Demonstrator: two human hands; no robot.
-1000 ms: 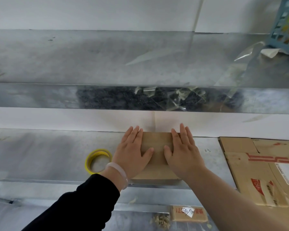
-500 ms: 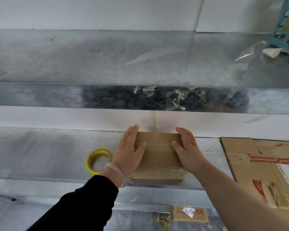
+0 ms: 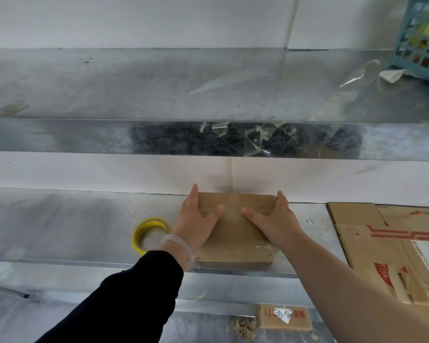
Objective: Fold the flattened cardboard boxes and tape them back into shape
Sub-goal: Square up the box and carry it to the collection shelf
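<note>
Left hand point(image 3: 196, 225) and right hand point(image 3: 276, 225) clamp the box point(image 3: 235, 240) from both sides, thumbs on top, box centred between them, tape point(image 3: 151, 230) just left of it, nearer the left hand.

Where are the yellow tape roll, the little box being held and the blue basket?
yellow tape roll point(image 3: 135, 237): head view, left yellow rim.
small cardboard box point(image 3: 235, 233): head view, middle of top face.
blue basket point(image 3: 417, 33): head view, lattice side wall.

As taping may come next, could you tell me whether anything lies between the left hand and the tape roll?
Nothing visible does. The tape roll lies on the shelf left of the left hand, which grips the box; only bare shelf separates them.
</note>
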